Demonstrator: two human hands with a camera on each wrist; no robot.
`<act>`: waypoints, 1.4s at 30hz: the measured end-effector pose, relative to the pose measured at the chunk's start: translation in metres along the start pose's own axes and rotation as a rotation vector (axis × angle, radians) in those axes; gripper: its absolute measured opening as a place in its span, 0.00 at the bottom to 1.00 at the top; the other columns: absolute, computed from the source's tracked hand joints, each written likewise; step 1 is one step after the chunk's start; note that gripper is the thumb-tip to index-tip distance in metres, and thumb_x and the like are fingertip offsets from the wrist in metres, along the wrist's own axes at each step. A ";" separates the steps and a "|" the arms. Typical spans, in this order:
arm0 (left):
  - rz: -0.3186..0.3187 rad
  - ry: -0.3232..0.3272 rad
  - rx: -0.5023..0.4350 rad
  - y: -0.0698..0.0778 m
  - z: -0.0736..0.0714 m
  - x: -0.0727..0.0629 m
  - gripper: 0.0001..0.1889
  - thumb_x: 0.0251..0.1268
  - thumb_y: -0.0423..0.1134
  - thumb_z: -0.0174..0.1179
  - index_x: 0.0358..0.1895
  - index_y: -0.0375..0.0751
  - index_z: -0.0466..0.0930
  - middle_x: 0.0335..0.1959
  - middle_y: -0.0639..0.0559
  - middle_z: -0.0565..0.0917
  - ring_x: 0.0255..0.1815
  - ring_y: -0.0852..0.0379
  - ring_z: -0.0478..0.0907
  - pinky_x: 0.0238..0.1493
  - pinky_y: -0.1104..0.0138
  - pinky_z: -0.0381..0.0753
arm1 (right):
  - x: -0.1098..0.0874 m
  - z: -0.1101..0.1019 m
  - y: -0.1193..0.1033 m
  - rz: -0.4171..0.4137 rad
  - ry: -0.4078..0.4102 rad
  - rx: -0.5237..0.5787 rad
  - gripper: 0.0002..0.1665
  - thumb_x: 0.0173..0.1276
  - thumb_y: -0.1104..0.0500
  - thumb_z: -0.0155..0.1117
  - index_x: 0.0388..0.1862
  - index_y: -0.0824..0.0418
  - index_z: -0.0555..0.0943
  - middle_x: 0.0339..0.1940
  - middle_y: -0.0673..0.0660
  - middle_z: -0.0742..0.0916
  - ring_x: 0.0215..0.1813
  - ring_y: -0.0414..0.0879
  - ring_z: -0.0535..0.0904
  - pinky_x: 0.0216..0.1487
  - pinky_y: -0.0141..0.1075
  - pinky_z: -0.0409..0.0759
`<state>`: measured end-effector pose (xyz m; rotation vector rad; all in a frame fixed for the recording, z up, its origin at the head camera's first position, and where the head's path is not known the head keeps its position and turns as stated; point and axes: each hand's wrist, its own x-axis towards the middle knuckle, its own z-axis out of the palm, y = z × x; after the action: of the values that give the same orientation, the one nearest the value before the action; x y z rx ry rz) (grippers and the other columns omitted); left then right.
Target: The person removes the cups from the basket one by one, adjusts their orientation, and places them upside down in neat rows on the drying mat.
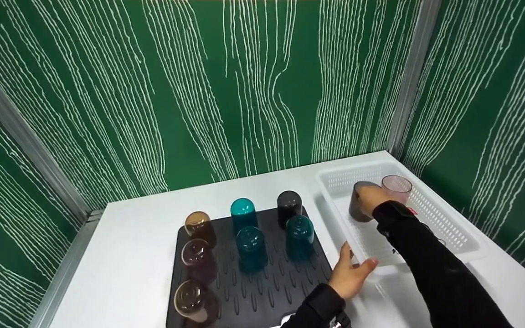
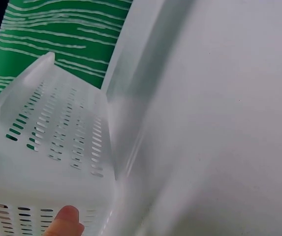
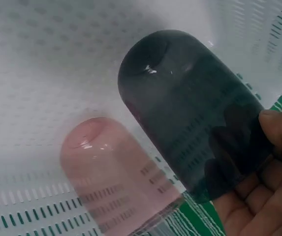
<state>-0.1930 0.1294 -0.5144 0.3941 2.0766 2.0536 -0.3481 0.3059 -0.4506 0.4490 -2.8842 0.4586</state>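
Note:
My right hand grips a dark grey tumbler by its mouth end, inside the white slotted basket. The thumb lies on the outside wall, and fingers show darkly through the tumbler. Beside it in the basket stands a pink clear tumbler, mouth up in the head view. My left hand holds the basket's near left corner, its thumb over the rim and its other fingers at the outer side.
Left of the basket, a dark ridged drying mat carries several upside-down tumblers: amber, brownish, teal and dark grey. Under everything is a white table. Green panels with white wavy lines stand behind.

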 end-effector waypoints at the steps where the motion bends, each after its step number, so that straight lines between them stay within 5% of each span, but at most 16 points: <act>1: -0.007 0.003 -0.006 0.007 0.000 -0.004 0.40 0.76 0.37 0.65 0.85 0.29 0.59 0.81 0.23 0.72 0.75 0.31 0.81 0.74 0.51 0.86 | 0.009 0.012 0.017 -0.013 0.017 0.006 0.08 0.63 0.72 0.67 0.30 0.62 0.79 0.28 0.62 0.86 0.33 0.55 0.82 0.42 0.53 0.85; 5: -0.025 -0.001 -0.044 0.014 0.001 -0.007 0.39 0.77 0.34 0.64 0.86 0.29 0.59 0.82 0.22 0.71 0.73 0.29 0.84 0.71 0.53 0.87 | 0.044 0.058 0.083 -0.087 0.113 0.046 0.06 0.69 0.66 0.67 0.38 0.55 0.82 0.35 0.55 0.88 0.41 0.53 0.87 0.47 0.51 0.87; 8: -0.035 0.003 -0.052 0.016 0.001 -0.008 0.39 0.78 0.34 0.64 0.86 0.30 0.59 0.82 0.23 0.71 0.74 0.28 0.83 0.72 0.51 0.87 | 0.048 0.057 0.086 -0.113 0.175 0.058 0.04 0.76 0.65 0.65 0.44 0.56 0.81 0.40 0.57 0.89 0.49 0.60 0.90 0.53 0.59 0.88; 11: -0.037 0.008 -0.073 0.017 0.002 -0.008 0.38 0.78 0.34 0.64 0.85 0.31 0.60 0.81 0.25 0.72 0.74 0.31 0.83 0.71 0.52 0.87 | 0.034 0.036 0.055 -0.096 0.240 0.024 0.04 0.79 0.66 0.64 0.44 0.57 0.79 0.40 0.60 0.89 0.49 0.65 0.91 0.51 0.64 0.87; 16: -0.034 -0.006 -0.096 0.013 0.002 -0.007 0.37 0.80 0.32 0.63 0.86 0.30 0.59 0.81 0.27 0.72 0.75 0.30 0.82 0.72 0.51 0.87 | -0.019 -0.027 -0.038 -0.101 0.263 0.014 0.02 0.80 0.69 0.62 0.43 0.67 0.79 0.40 0.70 0.89 0.48 0.73 0.89 0.50 0.68 0.86; 20: -0.064 0.027 -0.069 0.002 0.003 -0.004 0.42 0.78 0.39 0.64 0.87 0.25 0.56 0.83 0.22 0.69 0.78 0.24 0.78 0.78 0.44 0.83 | -0.057 -0.046 -0.084 -0.119 0.280 0.037 0.02 0.79 0.70 0.63 0.42 0.70 0.81 0.38 0.68 0.88 0.43 0.67 0.88 0.48 0.64 0.87; 24: -0.067 0.057 -0.031 -0.022 0.003 0.008 0.51 0.76 0.52 0.69 0.87 0.22 0.55 0.82 0.17 0.68 0.76 0.22 0.78 0.76 0.45 0.84 | -0.083 -0.039 -0.101 -0.136 0.322 0.076 0.01 0.78 0.70 0.65 0.43 0.68 0.82 0.37 0.63 0.88 0.40 0.59 0.87 0.46 0.60 0.88; 28: -0.024 0.043 -0.017 -0.035 -0.003 0.016 0.52 0.78 0.56 0.71 0.86 0.22 0.56 0.82 0.17 0.67 0.78 0.22 0.76 0.74 0.47 0.85 | -0.101 -0.027 -0.112 -0.239 0.413 0.062 0.06 0.74 0.73 0.69 0.42 0.65 0.82 0.34 0.58 0.86 0.38 0.52 0.85 0.43 0.52 0.87; 33: -0.071 0.019 -0.147 -0.009 -0.013 0.003 0.46 0.80 0.41 0.69 0.87 0.20 0.52 0.85 0.16 0.61 0.83 0.18 0.70 0.78 0.42 0.82 | -0.113 -0.022 -0.119 -0.332 0.518 0.034 0.11 0.70 0.75 0.73 0.41 0.62 0.82 0.32 0.51 0.82 0.36 0.45 0.79 0.40 0.45 0.81; 42: -0.122 0.036 -0.307 0.020 -0.037 -0.015 0.46 0.76 0.36 0.66 0.88 0.22 0.51 0.86 0.17 0.60 0.84 0.23 0.71 0.82 0.40 0.78 | -0.133 -0.017 -0.129 -0.267 0.535 0.075 0.12 0.69 0.75 0.76 0.43 0.61 0.85 0.35 0.50 0.85 0.37 0.43 0.80 0.40 0.44 0.81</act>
<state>-0.1894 0.0893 -0.4948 0.1768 1.7153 2.2683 -0.1798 0.2296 -0.4298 0.6066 -2.2634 0.5443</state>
